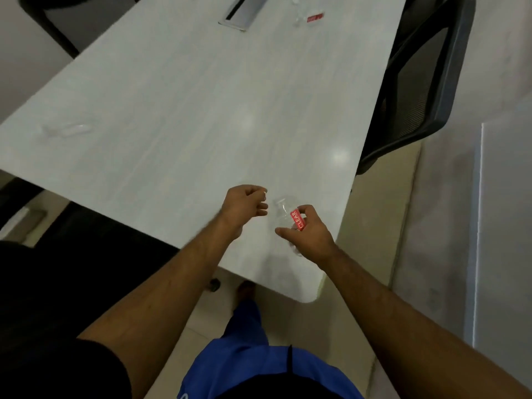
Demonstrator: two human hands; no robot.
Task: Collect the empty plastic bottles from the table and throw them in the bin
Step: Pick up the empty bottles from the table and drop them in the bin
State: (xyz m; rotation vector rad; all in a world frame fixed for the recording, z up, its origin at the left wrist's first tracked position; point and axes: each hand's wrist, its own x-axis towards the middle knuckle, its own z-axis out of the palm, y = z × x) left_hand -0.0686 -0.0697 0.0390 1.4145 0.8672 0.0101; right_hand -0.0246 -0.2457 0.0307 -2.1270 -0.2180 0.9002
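Observation:
My right hand [309, 234] grips a clear plastic bottle [285, 216] with a red label over the near right corner of the white table [187, 110]. The bottle's open neck points toward my left hand [244, 207], which is curled beside it and pinches something small and pale, likely the cap. A second clear bottle [67, 130] lies on its side near the table's left edge. A third bottle with a red label [308, 19] lies at the far end. No bin is in view.
A grey cable box lid [244, 11] is set into the table at the far end. A black mesh chair [417, 82] stands against the right edge, and another dark chair [51, 27] at the far left. A pale wall panel [506, 226] is on the right.

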